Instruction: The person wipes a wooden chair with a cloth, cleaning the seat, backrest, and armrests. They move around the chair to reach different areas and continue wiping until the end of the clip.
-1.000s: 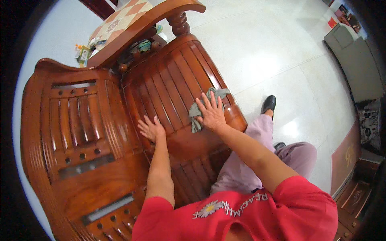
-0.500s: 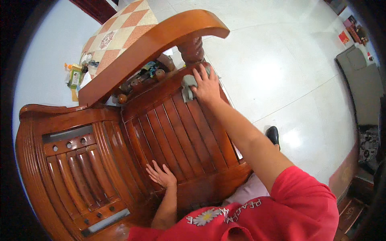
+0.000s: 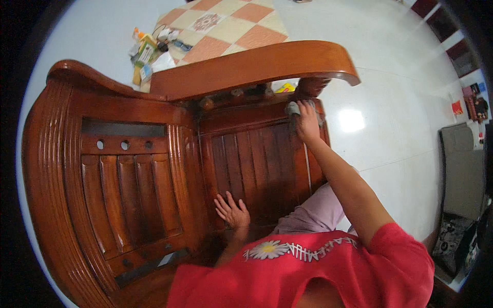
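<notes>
A grey-green cloth (image 3: 294,109) lies bunched under the fingers of my right hand (image 3: 308,124). That hand presses it onto the far front corner of the brown wooden seat (image 3: 257,159), at the foot of the armrest post (image 3: 311,88). Part of the cloth is hidden beneath the fingers. My left hand (image 3: 234,211) rests flat on the seat's near part, close to the backrest, fingers spread and holding nothing. Above the right hand curves the glossy wooden armrest (image 3: 257,64).
The slatted backrest (image 3: 136,185) rises at the left. Beyond the armrest stands a table with a checkered cover (image 3: 241,23), with a green box (image 3: 146,51) and small items to its left. Pale floor tiles (image 3: 395,128) spread at the right, near a grey sofa-like piece (image 3: 462,169).
The whole view has shifted, so the chair appears turned and lower right. My right hand keeps the cloth at the seat corner, its fingers now drawn closer together. My left hand stays flat.
</notes>
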Demonstrator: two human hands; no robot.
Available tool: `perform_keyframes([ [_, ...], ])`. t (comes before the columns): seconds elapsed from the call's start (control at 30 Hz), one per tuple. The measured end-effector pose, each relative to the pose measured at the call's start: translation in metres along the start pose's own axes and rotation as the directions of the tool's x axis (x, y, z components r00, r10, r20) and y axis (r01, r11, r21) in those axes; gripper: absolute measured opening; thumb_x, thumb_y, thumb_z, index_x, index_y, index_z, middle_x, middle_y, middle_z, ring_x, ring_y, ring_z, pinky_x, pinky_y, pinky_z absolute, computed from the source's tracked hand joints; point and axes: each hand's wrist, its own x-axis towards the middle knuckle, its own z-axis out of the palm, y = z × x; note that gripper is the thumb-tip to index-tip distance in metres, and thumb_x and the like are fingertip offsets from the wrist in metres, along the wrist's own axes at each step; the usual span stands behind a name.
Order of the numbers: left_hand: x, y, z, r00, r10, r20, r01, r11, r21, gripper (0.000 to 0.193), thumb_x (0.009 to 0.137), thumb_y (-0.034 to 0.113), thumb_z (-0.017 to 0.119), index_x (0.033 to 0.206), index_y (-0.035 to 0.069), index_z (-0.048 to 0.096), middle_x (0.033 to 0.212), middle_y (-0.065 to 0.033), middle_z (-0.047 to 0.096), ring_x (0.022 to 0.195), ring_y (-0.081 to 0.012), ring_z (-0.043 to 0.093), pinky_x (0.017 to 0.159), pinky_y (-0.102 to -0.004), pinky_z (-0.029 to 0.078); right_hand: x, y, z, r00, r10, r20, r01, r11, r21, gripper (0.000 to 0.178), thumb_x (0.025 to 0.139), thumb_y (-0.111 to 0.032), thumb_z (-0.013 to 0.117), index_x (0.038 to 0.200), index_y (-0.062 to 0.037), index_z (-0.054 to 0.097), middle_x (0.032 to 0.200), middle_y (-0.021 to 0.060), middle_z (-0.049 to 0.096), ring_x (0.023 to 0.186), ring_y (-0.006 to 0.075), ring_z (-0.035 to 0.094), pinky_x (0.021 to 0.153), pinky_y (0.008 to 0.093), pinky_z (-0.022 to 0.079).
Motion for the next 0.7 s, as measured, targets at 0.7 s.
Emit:
perform_keyframes([
  [0.7, 0.211, 0.075, -0.017, 0.999, 0.036, 0.016, -0.031, 0.964, -0.266, 0.056, 0.106, 0.033, 0.050, 0.157, 0.014, 0.038, 0.167, -0.0120, 0.023, 0.154, -0.0347, 0.019, 0.124, -0.0528, 0.018, 0.005, -0.066, 0.059, 0.879, -0.397, 0.263, 0.323, 0.903, 0.284, 0.048, 0.085, -0.002, 0.058, 0.133, -0.0060, 0.057, 0.147, 0.0172, 0.048, 0.134, 0.0392, 0.048, 0.111, 0.0452, 0.042],
])
